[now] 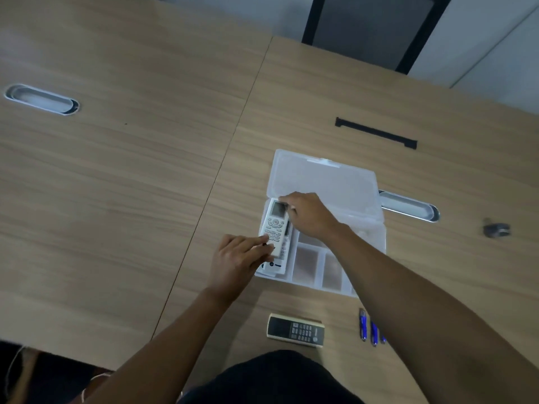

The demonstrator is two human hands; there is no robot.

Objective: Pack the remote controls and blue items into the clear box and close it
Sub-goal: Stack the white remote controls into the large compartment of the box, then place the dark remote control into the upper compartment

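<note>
A clear plastic box [373,243] lies on the table with its lid [329,182] folded back flat. A white remote control [275,228] rests in the box's long left compartment. My right hand [309,212] grips the remote's far end near its screen. My left hand [239,258] holds its near end, fingers on the buttons. A dark remote control [296,330] with a cream edge lies on the table near me. Two blue pens [368,326] lie right of it, partly hidden by my right arm.
Small compartments [307,262] in the box's near right part hold nothing visible. A metal cable port [408,205] sits right of the lid, another [40,99] at far left. A black strip [376,132] lies beyond the box. A small dark object [495,228] sits at the right.
</note>
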